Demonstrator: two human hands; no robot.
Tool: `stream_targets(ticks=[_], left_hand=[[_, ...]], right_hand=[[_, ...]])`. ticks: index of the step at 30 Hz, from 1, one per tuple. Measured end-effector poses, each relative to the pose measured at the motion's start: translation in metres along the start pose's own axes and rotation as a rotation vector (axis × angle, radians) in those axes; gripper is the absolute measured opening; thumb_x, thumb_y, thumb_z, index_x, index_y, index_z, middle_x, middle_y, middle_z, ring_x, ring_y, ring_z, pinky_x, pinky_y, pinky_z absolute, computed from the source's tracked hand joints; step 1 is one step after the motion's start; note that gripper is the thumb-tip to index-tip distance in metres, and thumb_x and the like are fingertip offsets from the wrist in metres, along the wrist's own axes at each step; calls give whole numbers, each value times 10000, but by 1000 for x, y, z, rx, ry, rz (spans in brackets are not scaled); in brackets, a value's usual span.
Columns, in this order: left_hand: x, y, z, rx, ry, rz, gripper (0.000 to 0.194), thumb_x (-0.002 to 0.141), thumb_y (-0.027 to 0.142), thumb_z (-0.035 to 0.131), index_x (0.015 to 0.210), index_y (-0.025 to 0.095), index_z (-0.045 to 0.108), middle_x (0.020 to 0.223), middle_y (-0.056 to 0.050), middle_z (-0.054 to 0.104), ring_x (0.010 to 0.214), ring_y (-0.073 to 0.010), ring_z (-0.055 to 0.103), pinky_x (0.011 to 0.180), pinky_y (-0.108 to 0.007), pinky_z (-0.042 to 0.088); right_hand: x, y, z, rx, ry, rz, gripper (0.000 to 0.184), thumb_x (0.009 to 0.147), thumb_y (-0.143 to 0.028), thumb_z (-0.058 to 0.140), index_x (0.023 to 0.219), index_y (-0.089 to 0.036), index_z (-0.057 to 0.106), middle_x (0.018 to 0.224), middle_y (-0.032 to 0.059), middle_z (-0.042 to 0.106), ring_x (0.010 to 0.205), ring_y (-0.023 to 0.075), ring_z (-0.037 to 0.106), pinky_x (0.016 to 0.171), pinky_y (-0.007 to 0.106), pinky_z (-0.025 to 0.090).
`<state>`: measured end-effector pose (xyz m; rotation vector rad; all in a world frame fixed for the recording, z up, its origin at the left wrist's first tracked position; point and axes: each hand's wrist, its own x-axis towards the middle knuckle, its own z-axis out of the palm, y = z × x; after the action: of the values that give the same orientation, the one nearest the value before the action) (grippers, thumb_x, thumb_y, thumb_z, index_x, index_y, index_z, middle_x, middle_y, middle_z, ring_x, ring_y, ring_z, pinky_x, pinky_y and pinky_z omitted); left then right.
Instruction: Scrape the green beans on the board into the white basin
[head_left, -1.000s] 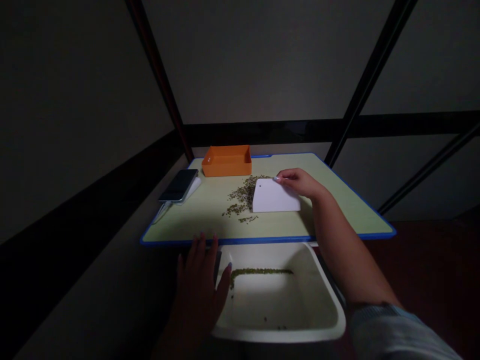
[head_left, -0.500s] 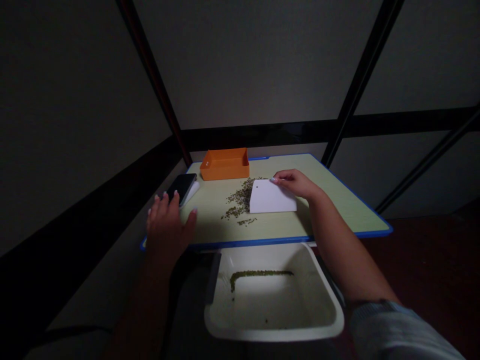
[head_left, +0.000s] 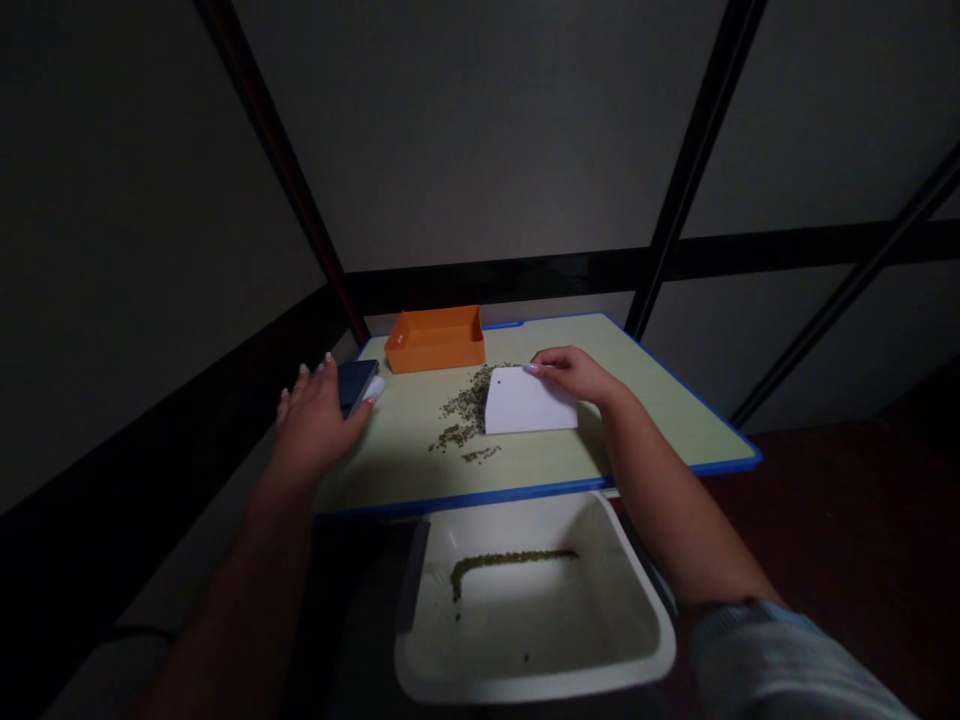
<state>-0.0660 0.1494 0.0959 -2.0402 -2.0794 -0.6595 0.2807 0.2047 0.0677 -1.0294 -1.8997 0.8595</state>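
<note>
My right hand (head_left: 574, 373) grips the top edge of a white flat scraper (head_left: 529, 402), which has a small hole in one corner and stands tilted on the table. Against its left side lies a scatter of small greenish-brown grains (head_left: 466, 408). My left hand (head_left: 319, 415) is open with spread fingers, at the table's left edge. Beside its fingers is a dark phone (head_left: 355, 384), with a white object (head_left: 375, 389) partly under it; whether the hand touches the phone I cannot tell.
A shallow orange tray (head_left: 436, 345) stands at the back left of the blue-edged table (head_left: 645, 400). Below the front edge sits a white tub (head_left: 536, 640) with a line of grains (head_left: 514, 557) inside. Panelled walls (head_left: 480, 140) rise behind and to the left.
The whole view has shifted, so the table appears slightly further left and lower. My left hand has moved up closer around the phone. The scraper and grains look unchanged on the table.
</note>
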Motion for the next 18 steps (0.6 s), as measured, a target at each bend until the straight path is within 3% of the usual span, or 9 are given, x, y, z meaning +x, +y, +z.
stream_targets(ticks=[3,7,10,13,18], left_hand=[[-20,11,0,-51,44,40,658,851,472,345,1369,66,324,1448,-182,389,1390,-286,268,1145,-470,217],[-57,17,15,-138,31,101,599,834,506,355,1267,110,475,1387,-131,481,1349,-202,354,1140,-366,266],[-92,14,31,-184,-7,100,606,832,534,323,1254,131,487,1386,-130,484,1340,-202,376,1123,-395,306],[-120,11,44,-207,-129,79,672,802,573,350,1306,137,434,1465,-142,383,1407,-242,245,1128,-470,280],[-135,22,52,-54,-255,36,810,755,584,401,1382,79,315,1530,-198,202,1434,-316,85,1129,-569,176]], right_hand=[[0,0,-1,5,16,2,407,696,-541,580,694,-135,605,633,6,518,627,122,433,598,263,333],[1,0,-1,-18,52,5,407,698,-538,569,688,-132,603,636,8,520,631,124,433,606,266,332],[2,1,-2,-33,46,1,400,705,-530,557,681,-133,599,628,3,502,629,121,419,602,264,323],[2,1,-2,-45,10,8,380,697,-512,558,660,-135,588,616,-6,466,615,112,389,591,262,305],[2,2,-3,-64,-11,45,361,689,-494,550,637,-138,571,590,-23,410,598,102,355,581,263,283]])
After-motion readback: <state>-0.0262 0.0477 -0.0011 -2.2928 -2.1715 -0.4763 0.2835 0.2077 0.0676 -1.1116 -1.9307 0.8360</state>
